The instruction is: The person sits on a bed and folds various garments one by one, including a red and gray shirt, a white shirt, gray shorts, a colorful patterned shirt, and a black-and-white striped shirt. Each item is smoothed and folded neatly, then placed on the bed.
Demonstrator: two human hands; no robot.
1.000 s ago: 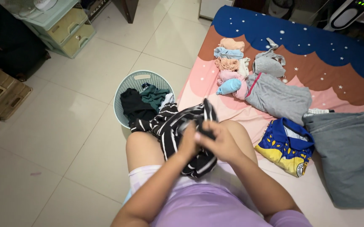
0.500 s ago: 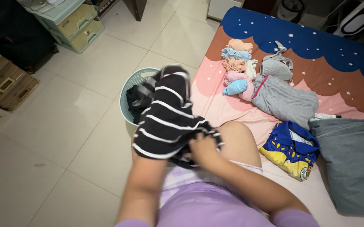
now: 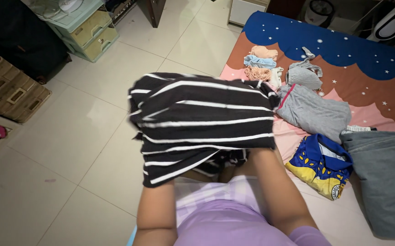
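Note:
A black garment with white stripes [image 3: 202,118] is held up and spread wide in front of me, over my lap. Both my hands are hidden inside it: my left forearm [image 3: 156,205] goes in at its lower left, my right forearm [image 3: 270,187] at its lower right. The cloth is stretched between the two hands. It hides the laundry basket on the floor behind it. I sit at the edge of a mattress with a pink, brown and blue starred cover [image 3: 343,41].
On the mattress lie a blue and yellow shirt [image 3: 320,164], a flat grey garment [image 3: 313,111], a larger grey piece [image 3: 384,173] and a pile of small pastel clothes [image 3: 261,64]. A pale green drawer unit [image 3: 83,29] and wicker boxes [image 3: 8,93] stand on the tiled floor at left.
The striped garment was bunched in both hands over my lap. My left arm went inside and lifted it, then the right followed, and now it is stretched wide, covering the basket.

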